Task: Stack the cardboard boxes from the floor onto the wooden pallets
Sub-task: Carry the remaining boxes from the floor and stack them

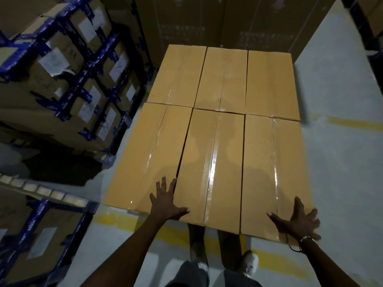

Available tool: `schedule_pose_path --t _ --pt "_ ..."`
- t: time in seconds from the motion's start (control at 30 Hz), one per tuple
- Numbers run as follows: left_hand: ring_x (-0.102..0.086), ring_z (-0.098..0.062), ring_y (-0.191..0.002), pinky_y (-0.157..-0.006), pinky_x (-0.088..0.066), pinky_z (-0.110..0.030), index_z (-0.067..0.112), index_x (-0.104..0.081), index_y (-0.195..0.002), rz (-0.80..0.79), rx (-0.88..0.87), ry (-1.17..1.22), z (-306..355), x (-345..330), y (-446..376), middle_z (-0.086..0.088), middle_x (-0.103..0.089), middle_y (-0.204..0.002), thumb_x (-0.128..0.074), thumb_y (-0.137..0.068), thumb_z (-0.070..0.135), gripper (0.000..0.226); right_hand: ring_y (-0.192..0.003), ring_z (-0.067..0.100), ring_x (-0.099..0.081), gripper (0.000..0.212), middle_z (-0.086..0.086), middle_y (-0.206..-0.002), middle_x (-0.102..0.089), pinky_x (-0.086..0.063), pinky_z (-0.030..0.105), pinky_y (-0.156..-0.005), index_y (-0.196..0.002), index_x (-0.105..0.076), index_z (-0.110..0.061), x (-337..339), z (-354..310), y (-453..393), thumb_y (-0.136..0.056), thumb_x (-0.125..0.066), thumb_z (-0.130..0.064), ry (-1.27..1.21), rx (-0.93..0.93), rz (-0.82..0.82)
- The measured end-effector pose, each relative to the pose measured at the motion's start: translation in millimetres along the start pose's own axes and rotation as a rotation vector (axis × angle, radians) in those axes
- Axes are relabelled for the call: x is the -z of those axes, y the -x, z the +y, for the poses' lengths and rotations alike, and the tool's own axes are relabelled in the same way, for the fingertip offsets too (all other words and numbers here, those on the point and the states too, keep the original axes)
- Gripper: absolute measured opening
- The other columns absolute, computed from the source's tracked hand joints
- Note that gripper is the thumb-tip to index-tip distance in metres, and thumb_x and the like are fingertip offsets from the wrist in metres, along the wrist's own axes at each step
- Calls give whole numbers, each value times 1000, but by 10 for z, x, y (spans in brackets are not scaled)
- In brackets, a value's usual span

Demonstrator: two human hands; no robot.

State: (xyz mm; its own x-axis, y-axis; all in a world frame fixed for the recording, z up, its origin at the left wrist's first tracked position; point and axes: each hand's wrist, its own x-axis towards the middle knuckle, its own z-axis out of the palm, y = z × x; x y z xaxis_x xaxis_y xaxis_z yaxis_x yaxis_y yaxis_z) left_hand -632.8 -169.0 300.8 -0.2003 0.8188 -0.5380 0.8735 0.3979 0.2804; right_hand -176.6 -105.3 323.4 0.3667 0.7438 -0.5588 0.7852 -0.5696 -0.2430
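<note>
A: Okay, box count on the top layer?

B: Six long cardboard boxes (pixel 209 129), two rows of three, each sealed lengthwise with clear tape. Tops flush, sides touching. Far row butts against tall brown cartons (pixel 207 23).

A: Pallet visible?

B: No. The stack hides whatever is under it. It sits above the grey floor (pixel 342 162), near edge over a yellow floor line (pixel 116 219).

A: Hands?

B: Two, both at the near edge. Left hand (pixel 166 204) lies flat, fingers spread and straight, over the seam between the near-left box (pixel 149 154) and near-middle box (pixel 211 162). Thumb points right along the edge.

A: Right?

B: Right hand (pixel 298 221) on the near-right box (pixel 269 172), close to its outer corner. Fingers splayed, straight, gripping nothing. Slightly blurred. Beaded bracelet (pixel 304 238) at the wrist.

A: Surroundings?

B: Left side: stacked cartons (pixel 68 65) strapped with blue tape, white labels on them; exact count cannot be told. One more blue-taped carton (pixel 41 241) at lower left. Two shoes (pixel 250 264) below the stack's edge.
</note>
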Motion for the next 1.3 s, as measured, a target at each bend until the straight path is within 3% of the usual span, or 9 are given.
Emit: schedule_pose_path --t 0.27,0.53,0.97,1.1,1.3 --pt "15 -42 -156 -117 -17 -73 35 7 -164 -47 -67 -89 -60 -34 -29 -10 31 -167 -65 -67 88 133 -150 53 -9 143 12 -170 5 -18 84 -108 -159 -12 -47 -73 2 -17 -40 -82 -83 74 1 36" --pt "12 -42 -157 -116 -21 -72 34 4 -165 -27 -60 -113 -52 -82 -47 -10 26 -169 -66 -69 86 129 -150 54 -8 139 14 -170 8 -19 83 -109 -161 -9 -46 -123 6 -37 -49 -82 -82 129 6 51" --pt "13 -45 -156 -115 -24 -73 32 6 -165 -63 -51 -122 -40 -88 -123 -13 30 -167 -72 -68 83 134 -152 53 -5 144 15 -169 19 -24 79 -110 -158 10 -50 -120 49 -110 -48 -73 -93 167 28 17" --pt "14 -46 -155 -117 -25 -70 30 6 -165 -89 -5 -111 55 -43 -110 -14 31 -167 -80 -71 71 134 -149 52 -17 135 14 -169 5 -31 76 -108 -160 -7 -44 -13 82 -84 -55 -82 -82 113 64 37" --pt "6 -48 -155 -116 -23 -71 31 0 -165 -69 2 -79 456 -107 55 -15 20 -170 -79 -75 54 122 -133 49 -45 120 23 -152 -39 -47 60 -104 -158 -30 -27 53 410 -323 -60 -80 -77 -64 119 65"
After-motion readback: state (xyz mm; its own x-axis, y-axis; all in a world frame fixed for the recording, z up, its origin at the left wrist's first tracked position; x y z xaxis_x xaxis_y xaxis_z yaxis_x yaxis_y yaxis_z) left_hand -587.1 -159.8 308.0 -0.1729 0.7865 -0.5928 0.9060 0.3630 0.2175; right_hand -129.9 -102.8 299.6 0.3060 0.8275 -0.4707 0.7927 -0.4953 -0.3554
